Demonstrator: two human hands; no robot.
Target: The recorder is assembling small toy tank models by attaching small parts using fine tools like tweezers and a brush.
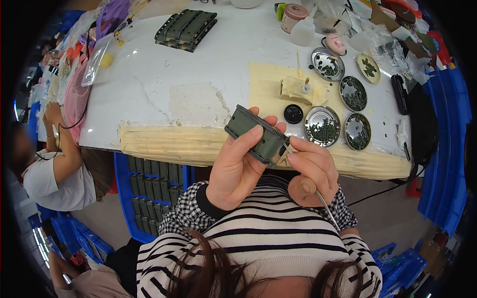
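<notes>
My left hand [231, 171] grips a dark green rectangular plastic part [252, 133] with ridged edges, thumb on its face and fingers behind it. The part is held tilted above the table's near edge. In my right hand [315, 171] are slim metal tweezers [326, 208], their back end pointing down toward my sleeve. The tweezer tips meet the right end of the green part. Whether a small piece sits between the tips is too fine to tell. A beige cover wraps one right fingertip [308, 186].
Round dishes of small dark green pieces, such as a metal dish [322, 141], stand at right near a tape-wrapped block [301, 90] and black cap [293, 113]. Stacked green parts [186, 30] lie far left. A blue crate [130, 211] of similar parts sits below; a co-worker [59, 174] is left.
</notes>
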